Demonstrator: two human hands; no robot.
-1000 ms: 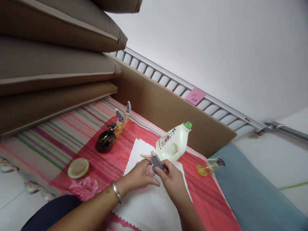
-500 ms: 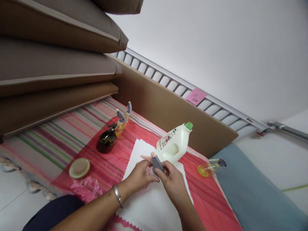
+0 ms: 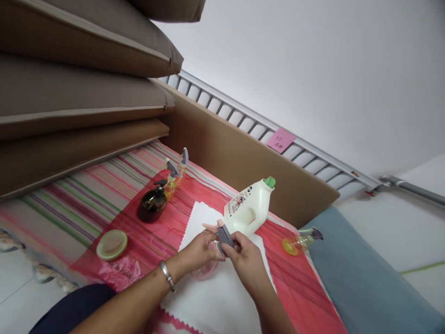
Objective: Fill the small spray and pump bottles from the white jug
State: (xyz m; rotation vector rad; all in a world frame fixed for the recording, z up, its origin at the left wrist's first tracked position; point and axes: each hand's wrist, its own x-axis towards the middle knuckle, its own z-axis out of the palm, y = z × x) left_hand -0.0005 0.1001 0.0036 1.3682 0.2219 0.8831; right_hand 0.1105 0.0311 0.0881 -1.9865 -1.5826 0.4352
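Note:
Over a white cloth (image 3: 215, 301) with a zigzag edge, both hands are closed on a spray bottle. Its see-through pink body (image 3: 206, 271) shows under my left hand (image 3: 196, 251), whose fingers wrap round the neck. My right hand (image 3: 247, 260) pinches the grey trigger head (image 3: 225, 235), which has a peach nozzle and trigger. My fingers hide the joint between head and neck, so whether the head is screwed on I cannot tell. Just beyond the hands stands a pale green jug (image 3: 255, 204) with a handle, a printed label and a green cap.
Left on the red cloth are a dark pump bottle (image 3: 152, 205), two yellow spray bottles (image 3: 170, 183), a round lidded container (image 3: 111, 244) and crumpled pink plastic (image 3: 121, 272). Another yellow spray bottle (image 3: 294, 245) lies tilted at right. A brown board (image 3: 222, 144) stands behind; stacked cushions (image 3: 83, 88) rise at left.
The pink bottle's body shows more below my left hand now. Both hands keep their hold on the bottle and its head. The whole view has shifted slightly.

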